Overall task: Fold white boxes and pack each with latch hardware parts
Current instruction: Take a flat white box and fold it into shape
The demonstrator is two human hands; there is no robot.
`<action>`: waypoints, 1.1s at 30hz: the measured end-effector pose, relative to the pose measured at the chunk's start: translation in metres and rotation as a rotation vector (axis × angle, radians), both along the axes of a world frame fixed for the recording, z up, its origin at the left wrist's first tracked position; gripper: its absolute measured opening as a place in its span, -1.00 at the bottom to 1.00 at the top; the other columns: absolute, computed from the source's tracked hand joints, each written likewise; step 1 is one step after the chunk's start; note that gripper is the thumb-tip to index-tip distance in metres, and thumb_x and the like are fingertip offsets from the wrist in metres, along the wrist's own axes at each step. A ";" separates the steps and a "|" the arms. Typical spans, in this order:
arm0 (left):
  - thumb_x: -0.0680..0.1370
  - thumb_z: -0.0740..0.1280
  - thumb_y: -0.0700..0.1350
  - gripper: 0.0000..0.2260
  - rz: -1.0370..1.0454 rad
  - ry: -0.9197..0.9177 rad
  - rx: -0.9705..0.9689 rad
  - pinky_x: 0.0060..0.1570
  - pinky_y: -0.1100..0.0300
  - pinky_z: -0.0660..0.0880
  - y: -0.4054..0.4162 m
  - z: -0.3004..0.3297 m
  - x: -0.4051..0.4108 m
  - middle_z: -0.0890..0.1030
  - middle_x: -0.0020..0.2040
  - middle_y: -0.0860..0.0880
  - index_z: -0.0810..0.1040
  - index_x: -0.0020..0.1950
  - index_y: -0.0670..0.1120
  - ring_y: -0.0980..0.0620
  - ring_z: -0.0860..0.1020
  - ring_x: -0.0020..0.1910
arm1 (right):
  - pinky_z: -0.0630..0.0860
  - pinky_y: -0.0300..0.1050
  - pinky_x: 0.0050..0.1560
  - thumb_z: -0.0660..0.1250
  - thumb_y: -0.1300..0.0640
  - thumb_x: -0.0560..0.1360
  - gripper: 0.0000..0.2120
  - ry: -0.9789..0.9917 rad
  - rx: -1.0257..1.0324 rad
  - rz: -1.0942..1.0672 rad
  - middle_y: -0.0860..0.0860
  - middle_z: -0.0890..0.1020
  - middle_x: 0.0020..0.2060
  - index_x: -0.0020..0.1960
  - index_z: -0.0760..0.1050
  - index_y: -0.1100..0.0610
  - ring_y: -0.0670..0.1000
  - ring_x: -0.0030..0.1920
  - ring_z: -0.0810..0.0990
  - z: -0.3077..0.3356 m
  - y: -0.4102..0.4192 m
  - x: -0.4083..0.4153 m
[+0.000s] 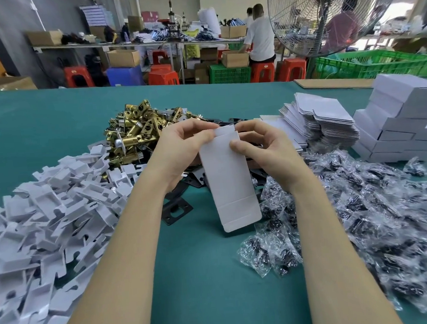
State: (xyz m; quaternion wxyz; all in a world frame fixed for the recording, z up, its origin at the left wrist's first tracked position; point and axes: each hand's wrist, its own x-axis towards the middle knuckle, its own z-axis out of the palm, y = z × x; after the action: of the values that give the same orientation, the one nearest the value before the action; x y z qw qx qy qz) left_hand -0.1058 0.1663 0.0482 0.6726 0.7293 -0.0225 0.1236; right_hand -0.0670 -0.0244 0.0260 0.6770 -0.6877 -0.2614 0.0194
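A flat white box blank hangs upright between both hands above the green table, its lower flap pointing toward me. My left hand grips its upper left edge, fingers curled over the top flap. My right hand holds the upper right edge, thumb pressed on the front face. Brass latch bolts lie heaped behind the left hand. Black strike plates lie under and behind the box. White card inserts are piled at left. Clear bags of dark screws spread at right.
A stack of flat white blanks and a pile of folded white boxes stand at the right rear. A floor fan and a green crate stand beyond the table's far edge. People work at benches behind.
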 end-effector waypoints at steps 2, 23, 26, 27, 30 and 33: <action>0.62 0.41 -0.18 -0.88 -0.014 -0.033 0.040 -0.06 0.05 0.67 0.001 -0.001 0.000 0.72 -0.06 -0.01 0.72 -0.05 -0.02 0.07 0.66 -0.08 | 0.63 -0.14 -0.15 0.48 0.05 0.48 -0.83 0.010 0.006 -0.014 -0.02 0.75 -0.04 0.06 0.61 -0.08 -0.06 -0.03 0.71 -0.001 -0.001 0.001; 0.63 0.38 -0.14 -0.87 0.082 -0.119 0.184 -0.17 0.26 0.57 -0.011 -0.011 0.010 0.66 -0.18 0.10 0.65 -0.11 0.00 0.26 0.59 -0.20 | 0.50 -0.37 -0.15 0.39 0.06 0.62 -0.92 -0.038 0.009 -0.185 -0.20 0.67 -0.11 0.06 0.61 -0.12 -0.28 -0.15 0.61 -0.006 0.006 0.006; 0.62 0.39 -0.13 -0.85 0.151 -0.163 0.191 -0.13 0.21 0.57 -0.014 -0.013 0.010 0.67 -0.21 0.12 0.65 -0.13 0.03 0.24 0.59 -0.20 | 0.53 -0.29 -0.08 0.36 0.07 0.63 -0.91 -0.045 0.021 -0.169 -0.11 0.66 -0.08 0.05 0.60 -0.11 -0.21 -0.10 0.61 -0.006 0.008 0.006; 0.62 0.39 -0.13 -0.85 0.174 -0.191 0.209 -0.16 0.30 0.54 -0.015 -0.013 0.011 0.67 -0.20 0.13 0.65 -0.13 0.05 0.26 0.59 -0.21 | 0.53 -0.27 -0.07 0.36 0.07 0.64 -0.91 -0.044 0.021 -0.169 -0.10 0.66 -0.07 0.06 0.60 -0.11 -0.20 -0.09 0.61 -0.006 0.008 0.006; 0.63 0.38 -0.12 -0.88 0.157 -0.234 0.276 -0.16 0.45 0.45 -0.018 -0.014 0.012 0.68 -0.13 0.16 0.67 -0.07 0.03 0.29 0.60 -0.13 | 0.53 -0.30 -0.12 0.35 0.08 0.65 -0.91 -0.039 0.022 -0.186 -0.15 0.67 -0.10 0.08 0.59 -0.09 -0.22 -0.12 0.62 -0.005 0.006 0.008; 0.64 0.38 -0.12 -0.90 0.106 -0.229 0.259 -0.11 0.42 0.47 -0.015 -0.015 0.012 0.69 -0.08 0.16 0.68 -0.01 0.01 0.27 0.62 -0.07 | 0.58 -0.18 -0.07 0.34 0.08 0.65 -0.92 -0.028 0.019 -0.189 -0.08 0.68 -0.04 0.11 0.58 -0.07 -0.14 -0.09 0.63 -0.005 0.004 0.009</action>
State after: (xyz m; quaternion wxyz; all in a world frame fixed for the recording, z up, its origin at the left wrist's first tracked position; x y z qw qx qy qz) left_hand -0.0936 0.1513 0.0336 0.5587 0.7911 -0.0760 0.2370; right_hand -0.0577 -0.0204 0.0210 0.6785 -0.7031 -0.2050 -0.0565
